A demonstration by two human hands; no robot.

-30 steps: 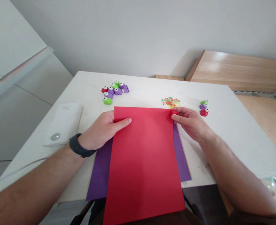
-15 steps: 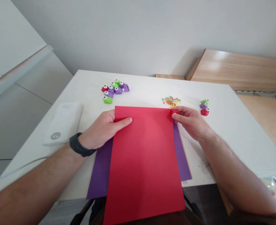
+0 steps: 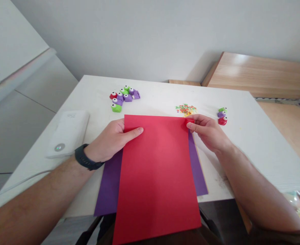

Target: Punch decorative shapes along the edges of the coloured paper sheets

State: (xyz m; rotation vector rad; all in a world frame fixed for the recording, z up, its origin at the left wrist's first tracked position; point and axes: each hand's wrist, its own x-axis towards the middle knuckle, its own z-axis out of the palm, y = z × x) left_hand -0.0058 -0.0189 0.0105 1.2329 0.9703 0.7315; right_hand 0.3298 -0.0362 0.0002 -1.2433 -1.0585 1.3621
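A red sheet of paper (image 3: 157, 177) is held up over the near edge of the desk. My left hand (image 3: 118, 137) grips its upper left edge, thumb on the front and fingers behind. At the upper right corner of the sheet, my right hand (image 3: 203, 127) pinches a small red craft paper punch (image 3: 189, 121) between thumb and fingers. The punch sits at the paper's corner; whether its lever is pressed cannot be made out. Beneath the red sheet lies purple paper (image 3: 109, 183), showing on both sides. Small colourful paper cut-outs (image 3: 187, 109) are heaped just beyond my right hand.
Several purple, green and red punches (image 3: 124, 97) with eye-like tops cluster at the back left of the white desk (image 3: 155, 97). Three more punches (image 3: 222, 116) stand on the right. A white power bank (image 3: 69, 132) and a cable (image 3: 19, 183) lie at left.
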